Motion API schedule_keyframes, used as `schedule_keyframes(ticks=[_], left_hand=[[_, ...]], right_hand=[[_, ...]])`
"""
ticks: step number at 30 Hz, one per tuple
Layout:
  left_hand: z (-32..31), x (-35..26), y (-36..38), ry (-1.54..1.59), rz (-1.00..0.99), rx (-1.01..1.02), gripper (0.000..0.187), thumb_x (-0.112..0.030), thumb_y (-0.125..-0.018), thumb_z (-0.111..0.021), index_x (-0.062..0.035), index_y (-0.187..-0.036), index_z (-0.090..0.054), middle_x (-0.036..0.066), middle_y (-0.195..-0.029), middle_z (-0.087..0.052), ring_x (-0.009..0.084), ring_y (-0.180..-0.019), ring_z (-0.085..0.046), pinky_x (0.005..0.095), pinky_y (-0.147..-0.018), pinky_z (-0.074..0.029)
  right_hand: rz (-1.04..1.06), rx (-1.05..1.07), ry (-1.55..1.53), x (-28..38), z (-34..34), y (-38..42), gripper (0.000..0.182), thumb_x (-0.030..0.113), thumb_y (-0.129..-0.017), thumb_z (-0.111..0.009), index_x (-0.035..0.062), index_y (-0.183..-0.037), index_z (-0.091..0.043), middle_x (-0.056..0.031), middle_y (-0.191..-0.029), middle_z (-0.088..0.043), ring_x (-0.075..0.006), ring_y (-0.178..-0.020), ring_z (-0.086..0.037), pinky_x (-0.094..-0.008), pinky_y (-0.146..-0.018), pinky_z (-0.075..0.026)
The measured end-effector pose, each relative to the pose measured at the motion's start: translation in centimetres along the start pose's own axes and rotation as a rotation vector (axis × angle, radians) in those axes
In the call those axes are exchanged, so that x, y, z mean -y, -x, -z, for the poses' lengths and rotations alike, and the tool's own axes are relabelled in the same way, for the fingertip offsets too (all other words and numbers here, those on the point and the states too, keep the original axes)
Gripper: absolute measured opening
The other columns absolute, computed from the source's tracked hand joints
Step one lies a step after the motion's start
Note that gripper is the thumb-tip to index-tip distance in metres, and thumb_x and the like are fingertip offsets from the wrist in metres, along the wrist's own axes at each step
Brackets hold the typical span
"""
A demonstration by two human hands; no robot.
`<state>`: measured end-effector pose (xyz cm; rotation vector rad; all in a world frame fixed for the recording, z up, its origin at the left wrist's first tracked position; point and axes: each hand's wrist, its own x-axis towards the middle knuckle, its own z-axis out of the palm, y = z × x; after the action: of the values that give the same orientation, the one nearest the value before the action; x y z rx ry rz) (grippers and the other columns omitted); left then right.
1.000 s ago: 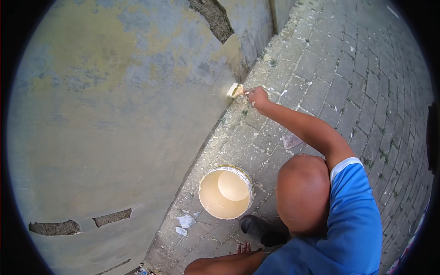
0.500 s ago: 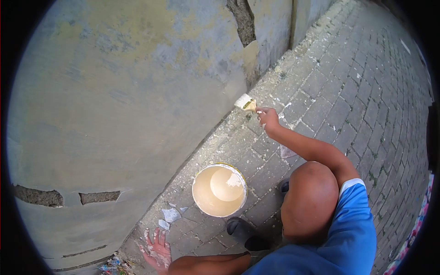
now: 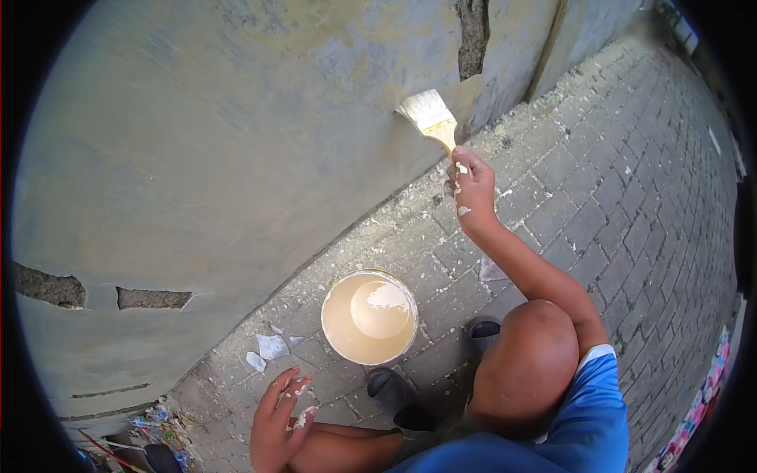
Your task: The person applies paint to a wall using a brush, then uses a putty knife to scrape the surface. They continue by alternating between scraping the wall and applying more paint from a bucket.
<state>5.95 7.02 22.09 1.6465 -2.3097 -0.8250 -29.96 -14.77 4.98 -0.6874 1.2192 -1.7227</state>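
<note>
A paintbrush [image 3: 440, 132] with a pale wooden handle and white-coated bristles is in my right hand [image 3: 474, 189], fingers closed round the handle. Its bristle tips reach the grey, patchily painted wall [image 3: 236, 173]. Specks of white paint cling to both hands. My left hand [image 3: 281, 418] hangs near my bent leg, fingers loosely curled and apart, holding nothing. Between the hands stands a bucket [image 3: 335, 323] with a paint-smeared rim and some pale paint at its bottom.
Grey paving bricks [image 3: 583, 213], splashed with paint along the wall's foot, cover the ground. Flakes of broken plaster [image 3: 272, 347] lie left of the bucket. Litter [image 3: 162, 430] is heaped at lower left. My dark shoes [image 3: 392, 388] stand close by the bucket.
My right hand has raised the brush from the wall's base to higher on the wall. My left hand has turned over from palm-up and its fingers have curled.
</note>
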Motion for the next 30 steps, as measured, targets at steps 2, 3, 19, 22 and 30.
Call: schedule_keyframes(ticks=[2, 3, 19, 22, 30], left_hand=[[0.5, 0.3, -0.3, 0.022, 0.021, 0.010, 0.043, 0.002, -0.075, -0.067, 0.0042, -0.118, -0.059, 0.021, -0.131, -0.052, 0.0362, -0.118, -0.056, 0.0396, -0.098, -0.043], [0.9, 0.4, -0.3, -0.008, -0.001, 0.012, 0.043, 0.002, -0.075, -0.067, 0.0039, -0.118, -0.059, 0.021, -0.131, -0.052, 0.0363, -0.118, -0.056, 0.0398, -0.098, -0.044], [0.9, 1.1, 0.8, 0.036, 0.001, 0.023, 0.044, -0.005, -0.079, -0.067, -0.0003, -0.122, -0.060, 0.018, -0.132, -0.052, 0.0361, -0.120, -0.053, 0.0399, -0.100, -0.042], [0.8, 1.2, 1.1, 0.053, 0.033, 0.015, 0.044, -0.005, -0.080, -0.067, -0.0010, -0.123, -0.059, 0.018, -0.131, -0.052, 0.0356, -0.119, -0.053, 0.0391, -0.100, -0.042], [0.6, 1.6, 2.1, 0.052, 0.023, -0.029, 0.043, -0.008, -0.082, -0.068, -0.0036, -0.125, -0.059, 0.017, -0.130, -0.053, 0.0348, -0.117, -0.054, 0.0393, -0.098, -0.043]], right_hand=[[-0.099, -0.052, 0.136, -5.5, 2.2, 1.1, 0.020, 0.009, -0.098, -0.050, 0.0004, -0.110, -0.063, 0.0025, -0.070, -0.051, -0.0058, -0.056, -0.042, -0.0241, -0.048, -0.035], [-0.180, -0.089, 0.235, -8.1, 3.2, 1.5, 0.020, 0.011, -0.098, -0.052, -0.0004, -0.110, -0.063, 0.0022, -0.069, -0.051, -0.0060, -0.056, -0.042, -0.0247, -0.048, -0.035], [-0.076, 0.015, 0.001, -5.7, 2.0, 1.0, 0.025, 0.017, -0.100, -0.055, -0.0018, -0.115, -0.062, 0.0034, -0.073, -0.051, -0.0037, -0.059, -0.039, -0.0216, -0.053, -0.034], [-0.180, -0.121, 0.280, -14.8, 5.1, 1.5, 0.024, 0.013, -0.098, -0.056, -0.0017, -0.115, -0.065, -0.0009, -0.077, -0.060, -0.0063, -0.065, -0.050, -0.0230, -0.059, -0.040], [-0.225, -0.097, 0.321, -12.6, 0.0, -1.8, 0.026, 0.003, -0.091, -0.056, -0.0039, -0.115, -0.065, -0.0043, -0.079, -0.063, -0.0087, -0.065, -0.055, -0.0255, -0.058, -0.043]])
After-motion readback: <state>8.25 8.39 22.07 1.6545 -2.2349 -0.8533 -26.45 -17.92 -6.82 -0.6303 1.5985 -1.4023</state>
